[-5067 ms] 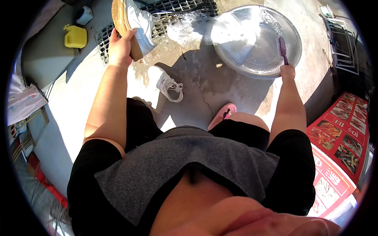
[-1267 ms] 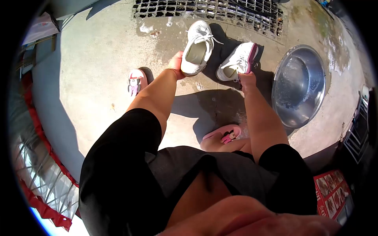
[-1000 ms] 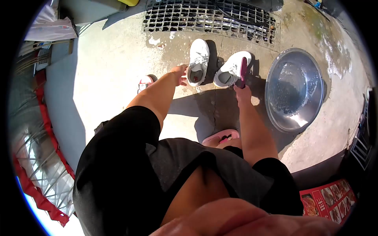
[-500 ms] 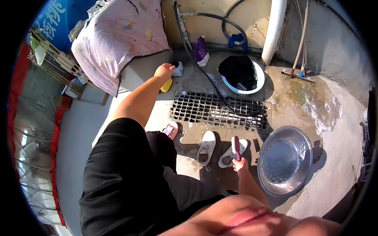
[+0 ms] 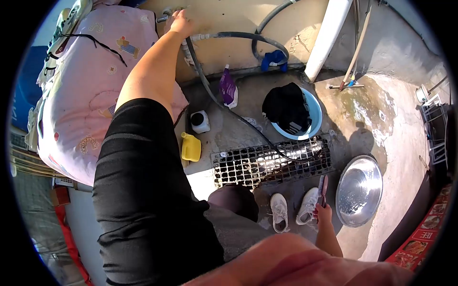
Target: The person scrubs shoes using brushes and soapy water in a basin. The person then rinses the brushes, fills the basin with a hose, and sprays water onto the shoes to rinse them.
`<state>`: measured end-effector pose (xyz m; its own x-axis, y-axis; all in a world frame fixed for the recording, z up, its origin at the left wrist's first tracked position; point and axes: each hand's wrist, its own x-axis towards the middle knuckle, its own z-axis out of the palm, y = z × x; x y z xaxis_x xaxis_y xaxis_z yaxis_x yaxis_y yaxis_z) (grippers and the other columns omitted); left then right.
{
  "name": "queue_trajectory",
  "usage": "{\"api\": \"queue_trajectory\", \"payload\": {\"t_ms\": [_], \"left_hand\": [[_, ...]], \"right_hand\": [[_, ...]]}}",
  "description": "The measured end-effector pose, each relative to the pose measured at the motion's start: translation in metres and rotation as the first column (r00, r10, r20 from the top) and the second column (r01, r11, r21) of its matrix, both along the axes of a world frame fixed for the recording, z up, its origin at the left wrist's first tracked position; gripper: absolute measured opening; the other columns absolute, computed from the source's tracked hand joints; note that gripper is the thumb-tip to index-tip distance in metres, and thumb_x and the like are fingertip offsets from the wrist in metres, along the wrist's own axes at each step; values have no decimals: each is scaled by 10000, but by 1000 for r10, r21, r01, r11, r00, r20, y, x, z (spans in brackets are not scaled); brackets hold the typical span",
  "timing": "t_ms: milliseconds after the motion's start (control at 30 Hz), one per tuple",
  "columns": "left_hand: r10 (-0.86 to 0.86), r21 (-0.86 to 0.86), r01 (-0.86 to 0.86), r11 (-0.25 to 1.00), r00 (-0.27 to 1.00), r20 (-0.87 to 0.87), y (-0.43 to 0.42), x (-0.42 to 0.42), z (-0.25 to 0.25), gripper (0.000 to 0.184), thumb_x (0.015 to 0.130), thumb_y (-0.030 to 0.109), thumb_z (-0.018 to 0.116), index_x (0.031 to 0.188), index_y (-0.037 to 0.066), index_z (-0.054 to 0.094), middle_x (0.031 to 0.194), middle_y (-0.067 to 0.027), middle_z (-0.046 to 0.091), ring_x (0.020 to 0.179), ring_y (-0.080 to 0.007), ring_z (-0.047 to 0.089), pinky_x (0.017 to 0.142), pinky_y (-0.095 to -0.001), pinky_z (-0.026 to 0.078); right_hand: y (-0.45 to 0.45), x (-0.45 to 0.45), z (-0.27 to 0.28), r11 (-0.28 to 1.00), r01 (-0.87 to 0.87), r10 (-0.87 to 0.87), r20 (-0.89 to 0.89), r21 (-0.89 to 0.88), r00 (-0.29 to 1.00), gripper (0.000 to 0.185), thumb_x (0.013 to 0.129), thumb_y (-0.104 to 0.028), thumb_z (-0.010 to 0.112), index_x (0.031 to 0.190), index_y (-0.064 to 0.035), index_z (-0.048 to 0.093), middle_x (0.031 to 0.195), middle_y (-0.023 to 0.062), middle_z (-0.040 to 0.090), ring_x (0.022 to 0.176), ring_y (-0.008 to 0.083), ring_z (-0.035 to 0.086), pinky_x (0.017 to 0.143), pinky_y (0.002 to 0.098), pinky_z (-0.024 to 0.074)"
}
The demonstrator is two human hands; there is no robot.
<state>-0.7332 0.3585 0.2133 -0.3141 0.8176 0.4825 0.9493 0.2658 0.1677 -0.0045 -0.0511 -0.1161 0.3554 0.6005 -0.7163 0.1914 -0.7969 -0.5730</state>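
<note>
My left hand (image 5: 178, 23) is stretched up to the wall with its fingers closed at a metal tap (image 5: 162, 19); the hand hides part of it. My right hand (image 5: 323, 213), low in front of me, grips the handle of a scrubbing brush (image 5: 323, 187), bristles to the left. Beside the brush is one white shoe (image 5: 307, 205), and to its left stands the other white shoe (image 5: 279, 212). A metal basin (image 5: 359, 190) with a wet, shiny inside is to the right of my right hand.
A dark hose (image 5: 214, 95) runs from the wall over a drain grate (image 5: 272, 162). Near the wall are a purple pouch (image 5: 228, 88), a white bottle (image 5: 200, 122), a yellow jug (image 5: 191, 147) and a blue basin (image 5: 315, 114) with black cloth. A pink cover (image 5: 90, 71) bulges at left.
My left hand has risen from above the bottles to the tap on the wall. My right hand still holds the brush beside the shoes. The view has shifted.
</note>
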Motion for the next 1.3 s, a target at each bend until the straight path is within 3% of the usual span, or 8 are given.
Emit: {"api": "queue_trajectory", "payload": {"t_ms": [200,367,467,1033,1167,1200,1233,1300], "left_hand": [[-9,-263,-202,943,777,-630,152,-112,-50,619,974,482,310,1531,247,180,1606,-16,184,1474,-239,179,1170,-503,183],[-107,-484,-243,841,801,-589,187,-115,-28,622,966,502,281,1396,109,498,1448,-93,483,1428,-270,304,1152,-454,252],[101,-455,-355,817,865,-492,202,-108,-22,573,931,443,360,1385,132,519,1453,-102,477,1350,-312,430,1106,-463,330],[-229,-622,-347,702,717,-659,265,-139,-49,426,935,247,394,1241,74,634,1318,-219,561,1234,-399,536,1010,-528,419],[-552,-642,-351,682,328,-766,256,-119,-95,453,941,333,413,1255,80,620,1270,-190,605,1186,-367,576,974,-490,462],[-246,-438,-58,897,758,-603,145,-5,-78,417,935,332,471,1243,100,631,1217,-148,643,1163,-326,591,957,-444,480],[-397,-170,390,905,632,-666,108,30,-110,358,939,280,491,1211,108,649,1193,-138,657,1157,-315,592,959,-412,482],[-768,-244,744,622,521,-372,44,126,-174,238,896,187,570,1075,96,697,977,-93,687,946,-292,631,850,-406,499]], "right_hand": [[-14,-61,46,994,83,-79,63,-64,995,216,861,-199,669,952,-35,562,758,65,617,608,165,625,501,310,503],[-42,-65,66,968,246,-241,74,-57,968,229,841,-211,693,933,-39,572,710,29,586,575,121,583,477,263,445],[-60,-53,67,957,284,-273,145,-60,951,249,850,-230,705,912,-36,560,721,40,589,580,132,589,475,267,442],[-103,-38,82,841,540,-538,139,22,832,199,879,-200,692,840,-63,553,634,6,524,515,115,529,458,242,373],[-100,-23,72,844,537,-535,70,-9,842,212,880,-236,681,847,-67,557,677,19,558,553,130,551,495,263,415],[-92,-25,72,844,536,-533,102,-4,840,226,876,-253,683,859,-63,561,701,27,572,568,137,563,508,272,432],[-91,-16,61,878,477,-473,79,-40,877,245,870,-270,681,896,-54,570,744,36,584,598,146,584,528,288,457],[-84,-17,44,876,481,-480,25,-42,877,240,873,-263,672,925,-50,573,762,38,590,624,152,598,547,301,474]]}}
